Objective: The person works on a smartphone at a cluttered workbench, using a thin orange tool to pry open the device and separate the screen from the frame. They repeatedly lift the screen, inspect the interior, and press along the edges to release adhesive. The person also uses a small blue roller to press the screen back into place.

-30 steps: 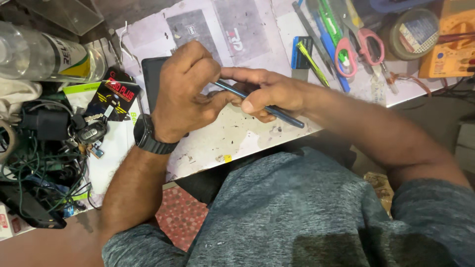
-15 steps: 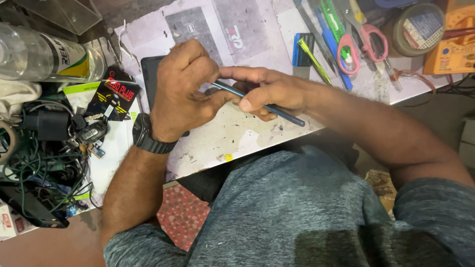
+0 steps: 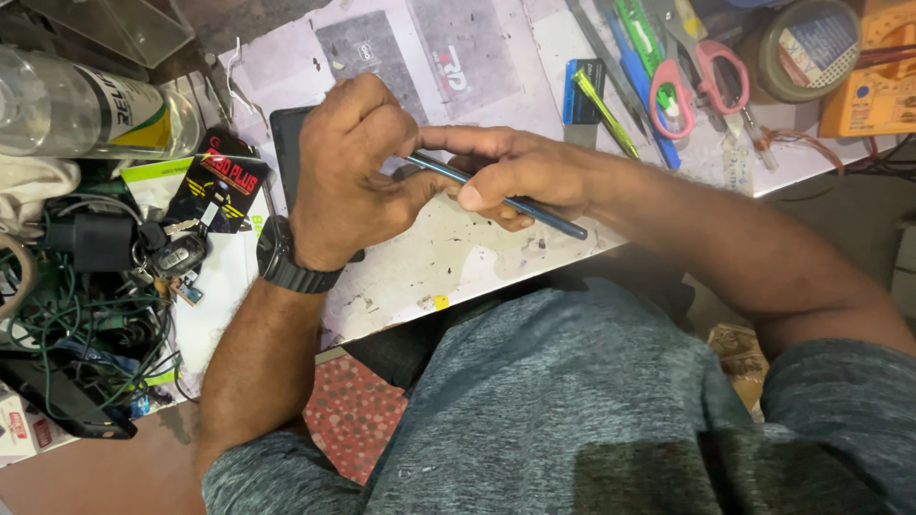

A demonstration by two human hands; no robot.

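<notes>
Hands meet over the middle of the bench [image 3: 458,257] in the head view, the only one. The left hand [image 3: 358,181] curls its grip around the edge of a dark phone [image 3: 286,143], which lies at ten o'clock from the hands and is mostly hidden beneath them. The right hand [image 3: 520,176] pinches its grip shut on a thin blue tool [image 3: 534,212], its tip buried at the phone under the left thumb, its tail pointing toward four o'clock.

At two o'clock lie pink scissors [image 3: 701,76], and a roll of tape [image 3: 800,48] sits farther out. A clear bottle [image 3: 86,110] rests at ten o'clock, a tangle of cables [image 3: 76,324] at eight.

Judging by the tight hold, the tool could slip off the seam and jab the left thumb, or scratch the phone, if pushed too hard.
</notes>
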